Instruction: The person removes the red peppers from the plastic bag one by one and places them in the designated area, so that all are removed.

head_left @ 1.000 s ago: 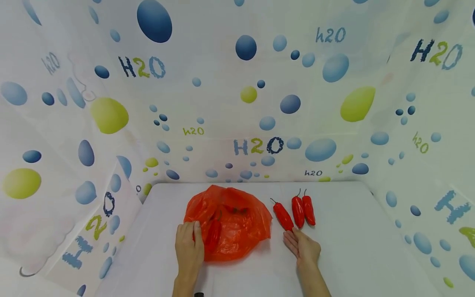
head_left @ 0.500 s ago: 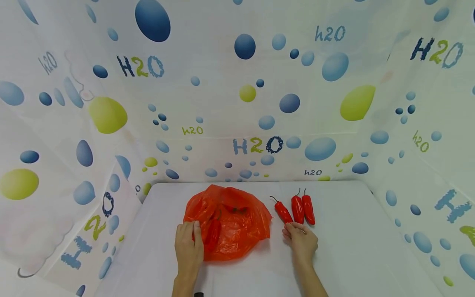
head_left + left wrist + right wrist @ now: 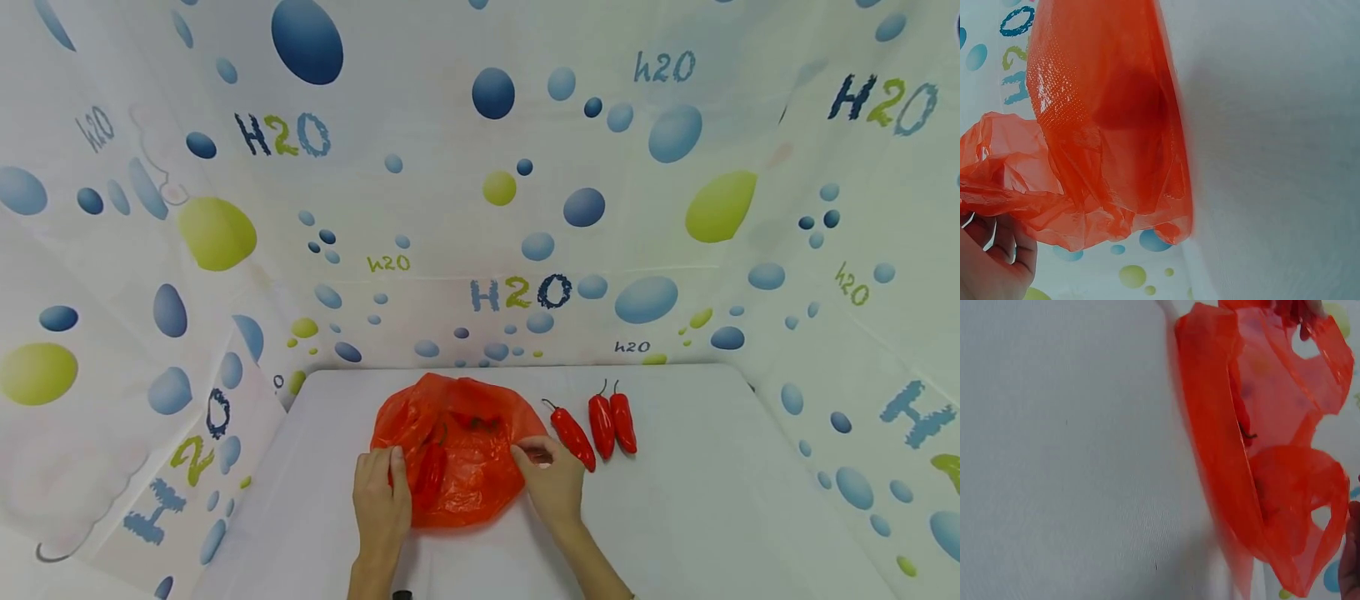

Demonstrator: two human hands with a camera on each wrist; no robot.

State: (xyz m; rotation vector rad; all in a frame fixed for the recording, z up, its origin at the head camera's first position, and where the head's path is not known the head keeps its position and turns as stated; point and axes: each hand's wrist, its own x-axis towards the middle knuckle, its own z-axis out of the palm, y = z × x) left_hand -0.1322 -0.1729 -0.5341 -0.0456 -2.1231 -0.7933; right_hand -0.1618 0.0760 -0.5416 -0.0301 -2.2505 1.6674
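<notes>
An orange-red plastic bag (image 3: 465, 500) lies with its mouth spread on the white table. My left hand (image 3: 381, 492) grips its left edge; in the left wrist view, curled fingers (image 3: 1004, 256) hold the gathered plastic. My right hand (image 3: 557, 492) is at the bag's right edge, thumb and bent fingers pinching the rim. Inside, a red chili pepper (image 3: 432, 468) lies near my left thumb, with more peppers behind it. The right wrist view shows a red pepper (image 3: 1240, 406) with a dark stem through the opening. Another chili pepper (image 3: 572, 437) lies just beyond my right hand.
Two more red chili peppers (image 3: 602, 427) (image 3: 623, 423) lie side by side to the right of the bag. The white table (image 3: 697, 500) ends at a patterned curtain (image 3: 435, 200) behind and at both sides. A small black object (image 3: 402, 595) shows at the front edge.
My right hand has left the nearest loose pepper and moved left to the bag's right edge. That pepper lies outside the bag still. My left hand has stayed on the bag.
</notes>
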